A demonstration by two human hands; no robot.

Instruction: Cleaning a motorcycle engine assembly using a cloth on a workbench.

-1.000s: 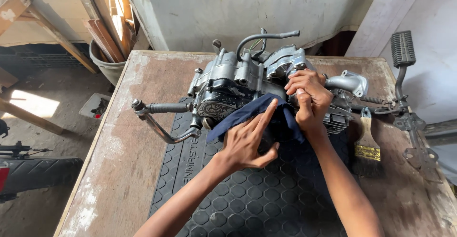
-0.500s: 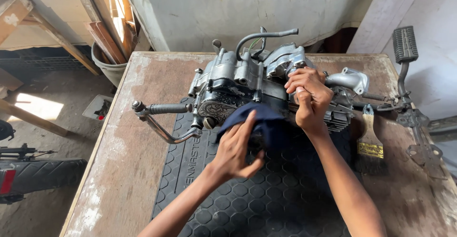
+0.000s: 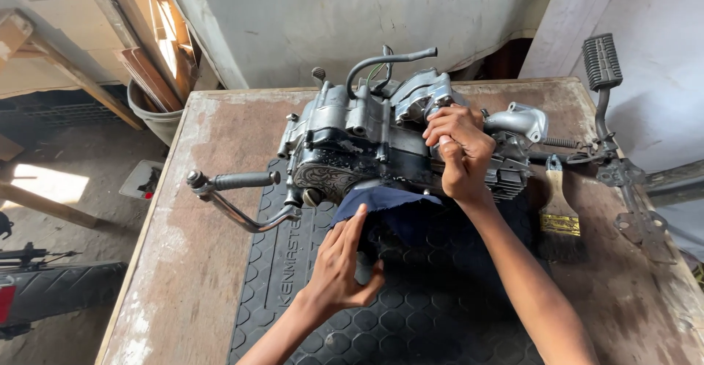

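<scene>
Overhead, the head camera looks down on one wooden workbench point(image 3: 220, 189) with a worn, stained top, and on it one black rubber mat point(image 3: 411, 314) with a hexagon pattern. One motorcycle engine point(image 3: 367, 145) sits across the far end of the mat, grey and black, with a bent kick-start lever point(image 3: 235, 196) sticking out to the left and a curved black tube point(image 3: 381, 60) rising over its top.

Two bare hands are at work, both the person's own. The left hand point(image 3: 341, 262) is closed on one dark blue cloth point(image 3: 389, 207), thumb and fingers pinching its lower edge; the cloth lies on the mat right against the engine's near side, its upper part touching the black casing. The right hand point(image 3: 458, 148) is curled tight against the upper right part of the engine, just beside the silver intake pipe point(image 3: 517, 121). Something pale shows between its fingers, but what it is cannot be told, so whether it grips a part or only presses there stays unclear.

To the right of the engine lies one paintbrush point(image 3: 559, 207) with a pale wooden handle, a yellow ferrule and dark bristles, partly on the mat. Farther right, one foot-pedal assembly point(image 3: 609, 101) with a ribbed black pad stands at the bench edge.

Beyond the bench's far left corner one grey bucket point(image 3: 154, 119) holds several wooden planks point(image 3: 150, 75). Down on the floor at the left, one black tyre point(image 3: 59, 288) shows partly.
</scene>
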